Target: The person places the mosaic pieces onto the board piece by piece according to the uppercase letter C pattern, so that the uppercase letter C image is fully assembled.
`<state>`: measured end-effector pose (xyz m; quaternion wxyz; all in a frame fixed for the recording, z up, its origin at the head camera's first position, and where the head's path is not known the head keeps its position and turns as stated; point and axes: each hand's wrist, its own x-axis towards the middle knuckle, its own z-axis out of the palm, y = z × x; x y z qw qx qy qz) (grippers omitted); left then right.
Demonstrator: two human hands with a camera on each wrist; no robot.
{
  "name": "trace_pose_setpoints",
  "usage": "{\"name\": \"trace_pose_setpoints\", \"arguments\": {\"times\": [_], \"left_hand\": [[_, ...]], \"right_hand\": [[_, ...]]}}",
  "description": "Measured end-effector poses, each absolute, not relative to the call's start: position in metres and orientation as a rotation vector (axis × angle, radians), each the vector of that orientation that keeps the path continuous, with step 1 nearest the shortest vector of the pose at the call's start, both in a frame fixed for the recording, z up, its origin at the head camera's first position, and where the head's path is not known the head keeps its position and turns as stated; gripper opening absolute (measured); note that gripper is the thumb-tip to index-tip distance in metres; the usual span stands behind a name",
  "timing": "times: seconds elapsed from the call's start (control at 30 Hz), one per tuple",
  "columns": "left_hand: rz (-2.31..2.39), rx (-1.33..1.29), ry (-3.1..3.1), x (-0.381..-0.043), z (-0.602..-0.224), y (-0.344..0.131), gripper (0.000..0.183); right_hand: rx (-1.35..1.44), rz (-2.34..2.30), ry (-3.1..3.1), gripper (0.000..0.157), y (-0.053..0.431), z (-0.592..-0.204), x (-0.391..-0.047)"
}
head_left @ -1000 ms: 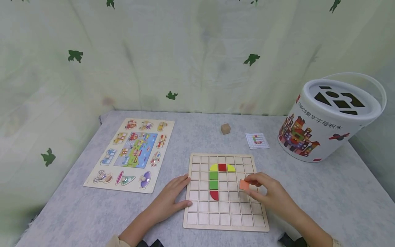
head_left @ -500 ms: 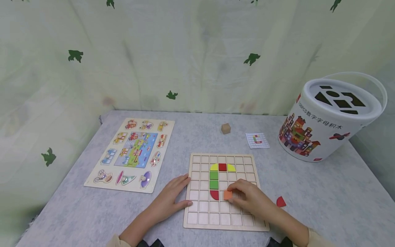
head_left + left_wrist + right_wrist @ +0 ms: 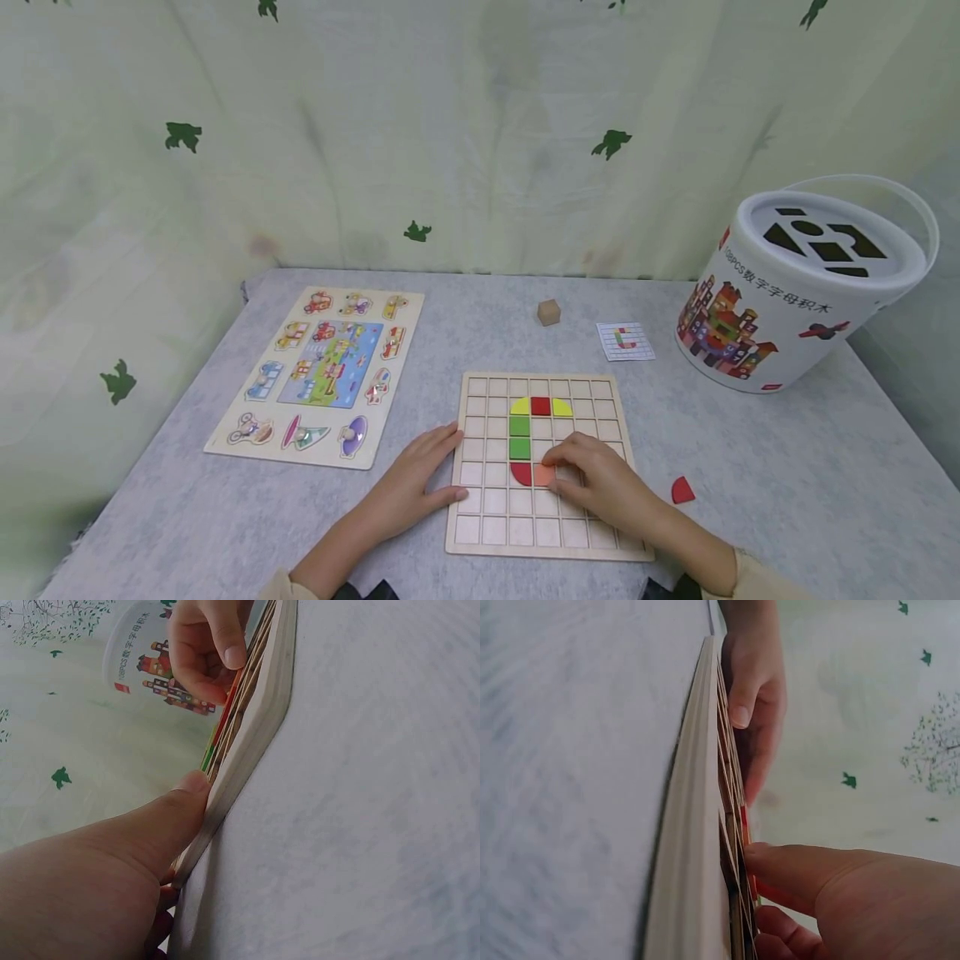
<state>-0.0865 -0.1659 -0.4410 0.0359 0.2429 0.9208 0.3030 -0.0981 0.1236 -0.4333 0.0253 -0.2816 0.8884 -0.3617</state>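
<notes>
Orange block [image 3: 543, 475] pinched in my right hand [image 3: 600, 483] seats beside red; left hand [image 3: 412, 483], fingers flat, steadies wooden grid board [image 3: 547, 533]; next, let go cleanly.

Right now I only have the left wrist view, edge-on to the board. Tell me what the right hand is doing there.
Observer: The right hand pinches an orange square tile in a cell of the grid board, beside the red rounded tile.
Operator: Describe the pattern laid so far.
Observer: A yellow, red, yellow top row, with two green tiles below its left end.
Operator: List the loose pieces.
Observer: A red curved piece lies on the table right of the board; a wooden cube sits behind it.
</notes>
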Motion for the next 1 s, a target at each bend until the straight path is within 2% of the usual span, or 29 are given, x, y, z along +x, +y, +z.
{"name": "trace_pose_setpoints", "arguments": {"times": [0.17,0.4,0.5,0.83,1.0], "left_hand": [[0.956,0.74,2.818,-0.086,-0.441,-0.166,0.074],[0.959,0.725,2.805,-0.086,-0.44,-0.166,0.074],[0.952,0.726,2.804,-0.086,-0.439,-0.166,0.073],[0.937,0.741,2.821,-0.085,-0.44,-0.167,0.073],[0.936,0.744,2.824,-0.085,-0.441,-0.167,0.073]], "right_hand": [[-0.868,-1.079,2.761,0.019,0.122,-0.431,-0.098],[-0.664,-1.13,2.534,0.047,0.13,-0.414,-0.095],[-0.648,-1.182,2.492,0.053,0.139,-0.405,-0.093],[-0.673,-1.164,2.715,0.054,0.186,-0.384,-0.074],[-0.582,-1.114,2.79,0.056,0.215,-0.384,-0.067]]}}
